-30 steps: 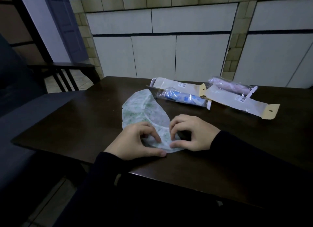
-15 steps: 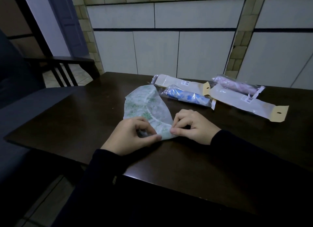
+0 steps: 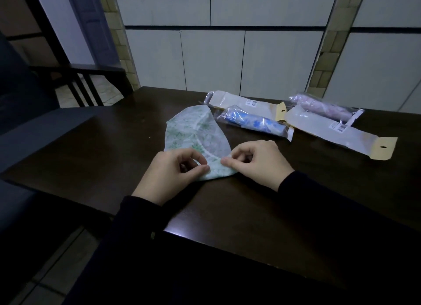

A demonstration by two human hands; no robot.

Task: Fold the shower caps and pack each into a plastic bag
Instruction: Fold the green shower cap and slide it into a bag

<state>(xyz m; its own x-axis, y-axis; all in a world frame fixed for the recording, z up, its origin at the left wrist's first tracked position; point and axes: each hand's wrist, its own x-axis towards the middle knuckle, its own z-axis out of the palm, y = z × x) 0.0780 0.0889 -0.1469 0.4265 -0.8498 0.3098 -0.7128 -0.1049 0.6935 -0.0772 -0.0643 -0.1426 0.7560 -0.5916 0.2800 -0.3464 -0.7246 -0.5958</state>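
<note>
left hand [image 3: 169, 176]: fingers pinch cap [image 3: 196, 134] near edge
right hand [image 3: 257, 162]: fingers pinch same edge, just beside
tip: fold evenly away from fingers, flat on bench [image 3: 109, 145]

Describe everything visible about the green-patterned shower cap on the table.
The white, green-patterned shower cap looks like thin, translucent plastic with a gathered white band curving across it. It lies flattened and partly folded on the dark wooden table, its far tip close to the empty clear plastic bag. Its near edge is pinched by the left hand and the right hand, thumbs against fingers.
</note>
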